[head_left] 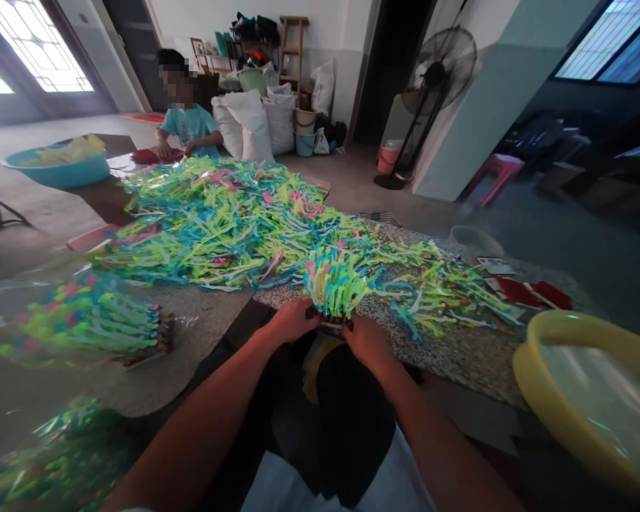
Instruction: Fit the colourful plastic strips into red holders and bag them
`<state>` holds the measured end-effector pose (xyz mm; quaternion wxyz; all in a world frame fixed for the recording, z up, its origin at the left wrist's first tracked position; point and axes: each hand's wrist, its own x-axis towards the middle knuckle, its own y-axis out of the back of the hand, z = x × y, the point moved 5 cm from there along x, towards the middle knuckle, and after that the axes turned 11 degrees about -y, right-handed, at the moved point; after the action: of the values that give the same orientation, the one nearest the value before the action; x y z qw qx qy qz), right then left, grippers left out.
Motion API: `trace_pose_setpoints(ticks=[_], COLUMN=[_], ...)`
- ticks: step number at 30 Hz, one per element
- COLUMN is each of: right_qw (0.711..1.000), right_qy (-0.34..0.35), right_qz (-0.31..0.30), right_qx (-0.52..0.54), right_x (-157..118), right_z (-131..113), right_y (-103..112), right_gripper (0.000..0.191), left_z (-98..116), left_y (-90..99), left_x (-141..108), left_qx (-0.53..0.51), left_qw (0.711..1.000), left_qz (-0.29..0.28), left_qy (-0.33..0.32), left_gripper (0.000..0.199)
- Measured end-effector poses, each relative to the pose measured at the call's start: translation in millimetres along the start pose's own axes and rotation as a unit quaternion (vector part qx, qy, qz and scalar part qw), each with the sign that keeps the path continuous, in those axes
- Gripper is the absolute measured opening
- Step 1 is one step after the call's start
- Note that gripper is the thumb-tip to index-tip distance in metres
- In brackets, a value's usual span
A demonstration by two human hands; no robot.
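Observation:
Between my two hands is a bundle of colourful plastic strips (333, 284), mostly green and blue with some pink, standing in rows on a small dark-based holder. My left hand (294, 320) is closed on the left end of that holder. On its right end, my right hand (367, 340) is closed too, fingers pinching the edge. Just beyond the bundle, a large heap of loose strips (218, 220) in the same colours spreads over the speckled stone table (442, 355). A similar bundle in clear plastic (101, 320) lies to the left.
A yellow basin (538, 363) stands at the right and a blue basin (58, 174) at the far left. Dark red pieces (533, 293) lie at the table's right. Across the heap sits another person (189, 128). White sacks (250, 121) and a standing fan (432, 78) are behind.

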<state>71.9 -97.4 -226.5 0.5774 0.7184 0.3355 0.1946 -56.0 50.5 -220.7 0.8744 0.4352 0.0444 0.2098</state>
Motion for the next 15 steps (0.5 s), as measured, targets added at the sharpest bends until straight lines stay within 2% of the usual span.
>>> trace_pose_setpoints(ticks=[7,15], right_qw=[1.000,1.000], right_qy=[-0.001,-0.007], right_qz=[-0.021,0.016], right_qx=[0.000,0.006], right_x=[-0.7,-3.1], right_z=[-4.7,-7.6], right_y=[6.6,10.0], right_gripper=[0.030,0.028], left_z=[-1.6,-10.0], left_y=[-0.4,-5.3], left_x=[0.0,0.8], left_qx=[-0.009,0.012], left_qw=[1.000,1.000], left_qz=[-0.005,-0.002], left_qy=[-0.007,-0.006], left_gripper=[0.020,0.019])
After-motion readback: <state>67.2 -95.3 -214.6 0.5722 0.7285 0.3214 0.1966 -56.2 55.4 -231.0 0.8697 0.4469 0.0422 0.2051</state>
